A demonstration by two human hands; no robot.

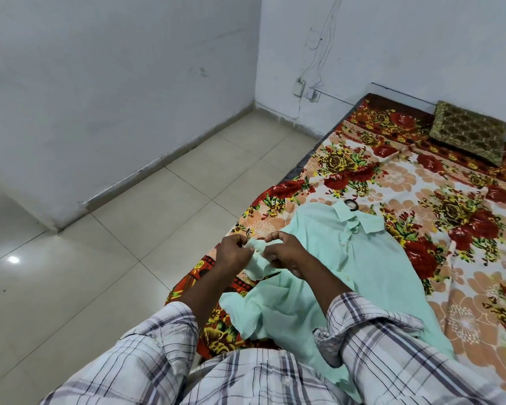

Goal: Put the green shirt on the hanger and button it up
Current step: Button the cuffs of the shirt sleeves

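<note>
A pale green shirt [362,267] lies flat on the flowered bedsheet, collar pointing away from me. A dark hanger hook [351,204] pokes out just above the collar; the rest of the hanger is hidden inside the shirt. Several buttons show down the closed front. My left hand [231,252] and my right hand [287,252] are raised over the shirt's left side. Both pinch a small fold of the green cloth, a cuff or sleeve end [257,258], between fingers and thumbs.
The flowered bedsheet [465,258] covers a low mattress on the right. A brown patterned cushion [468,131] lies at its far end against the wall. Beige floor tiles [114,258] spread to the left. Wall sockets with hanging wires [300,89] sit near the corner.
</note>
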